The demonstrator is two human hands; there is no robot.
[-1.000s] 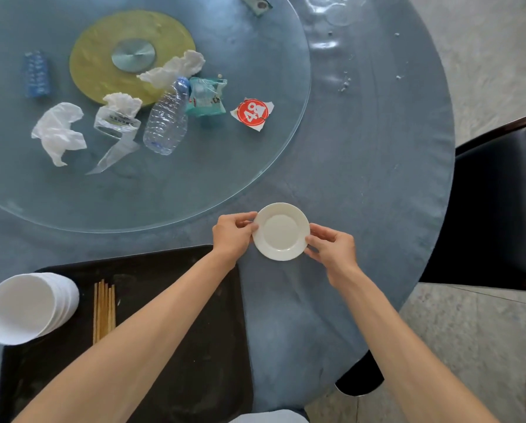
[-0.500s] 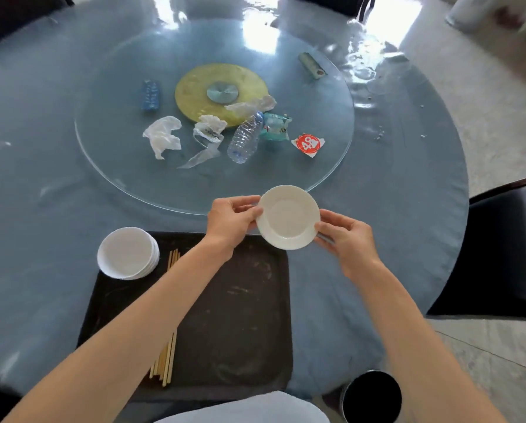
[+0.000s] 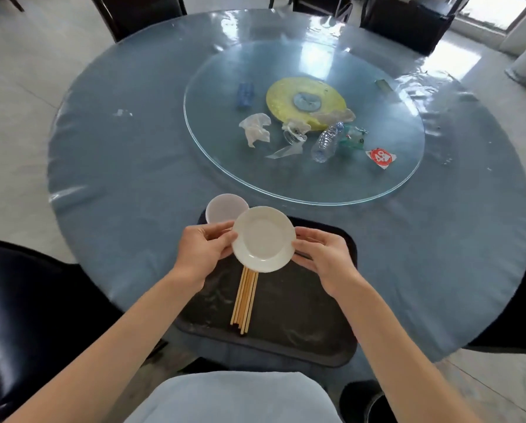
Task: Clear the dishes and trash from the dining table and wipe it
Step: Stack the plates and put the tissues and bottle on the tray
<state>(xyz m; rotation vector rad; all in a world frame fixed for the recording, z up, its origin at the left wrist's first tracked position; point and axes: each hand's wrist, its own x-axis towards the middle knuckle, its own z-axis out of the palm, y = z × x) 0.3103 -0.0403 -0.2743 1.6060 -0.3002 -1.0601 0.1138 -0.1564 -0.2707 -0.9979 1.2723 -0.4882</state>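
The small plate [image 3: 263, 238] has travelled from bare tablecloth to above the tray [image 3: 301, 315]. I pinch its rim with left hand [image 3: 205, 251] and right hand [image 3: 324, 257], ready to stack it; bowls [image 3: 225, 208] sit just beyond my left hand.

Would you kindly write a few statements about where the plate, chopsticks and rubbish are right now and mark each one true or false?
1. Both the left hand and the right hand hold the small white plate by its rim. True.
2. The chopsticks lie on the glass turntable. False: they lie on the black tray.
3. The plastic bottle stands upright. False: it lies on its side.
4. Crumpled tissue lies on the turntable. True.
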